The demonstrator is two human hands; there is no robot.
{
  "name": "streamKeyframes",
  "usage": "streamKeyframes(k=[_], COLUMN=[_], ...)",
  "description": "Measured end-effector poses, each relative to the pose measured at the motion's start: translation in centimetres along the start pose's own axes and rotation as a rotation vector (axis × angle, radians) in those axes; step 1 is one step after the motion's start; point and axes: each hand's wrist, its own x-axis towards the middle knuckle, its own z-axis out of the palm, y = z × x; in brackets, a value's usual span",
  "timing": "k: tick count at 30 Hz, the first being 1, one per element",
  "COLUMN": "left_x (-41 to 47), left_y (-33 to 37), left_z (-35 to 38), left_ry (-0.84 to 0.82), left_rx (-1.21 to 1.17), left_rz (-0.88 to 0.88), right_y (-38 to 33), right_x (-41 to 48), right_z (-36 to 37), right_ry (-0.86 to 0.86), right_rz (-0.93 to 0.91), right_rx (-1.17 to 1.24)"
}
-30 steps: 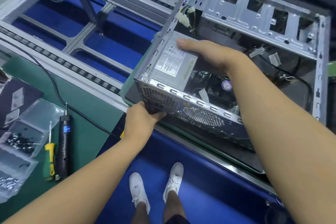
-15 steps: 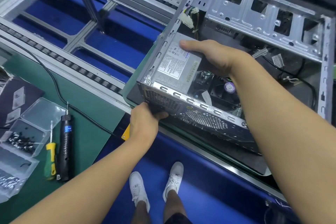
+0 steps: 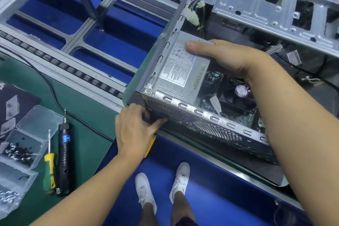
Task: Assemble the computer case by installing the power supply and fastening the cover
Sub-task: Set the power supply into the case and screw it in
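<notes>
Power supply [image 3: 176, 71] gripped by right hand [image 3: 229, 58]: thumb flat on label, fingers curled over its inner side. It sits in the open computer case [image 3: 211, 115], near corner. Left hand [image 3: 132, 126] fingers bent against the case's rear grille. Electric screwdriver [image 3: 63, 156] lies well apart.

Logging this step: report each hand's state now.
Left hand: fingers against the rear of the computer case; grip cannot be told.
Right hand: holding the power supply, thumb on top.
</notes>
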Motion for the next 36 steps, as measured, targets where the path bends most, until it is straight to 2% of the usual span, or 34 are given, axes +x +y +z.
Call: streamKeyframes(k=[4, 7, 9, 11, 13, 22, 30, 36], left_x=[0.0, 1.0, 1.8, 2.4, 3.0, 3.3, 3.9, 4.1], left_y=[-0.6, -0.8, -0.9, -0.6, -0.5, -0.1, -0.9, -1.0], left_z=[0.5, 0.4, 0.1, -0.5, -0.6, -0.9, -0.2, 0.0], left_ry=[0.075, 0.068, -0.012, -0.15, -0.246, -0.272, -0.346, -0.337], left_rx=[-0.146, -0.144, -0.256, -0.438, -0.517, -0.563, -0.586, -0.539], left_rz=[-0.042, 0.079, 0.165, 0.169, 0.164, 0.226, 0.083, 0.09], right_y=[-0.2, -0.3, -0.4, -0.4, -0.5, -0.7, -1.0, -1.3], right_x=[-0.2, -0.4, -0.4, -0.4, -0.4, -0.5, -0.5, -0.9], right_z=[0.0, 0.1, 0.2, 0.2, 0.2, 0.2, 0.3, 0.3], right_ry=[-0.008, 0.007, 0.016, 0.025, 0.03, 0.076, 0.05, -0.004], right_rz=[0.0, 0.008, 0.011, 0.017, 0.015, -0.041, -0.01, 0.037], right_rx=[-0.02, -0.05, -0.07, -0.075, -0.082, -0.165, -0.113, -0.07])
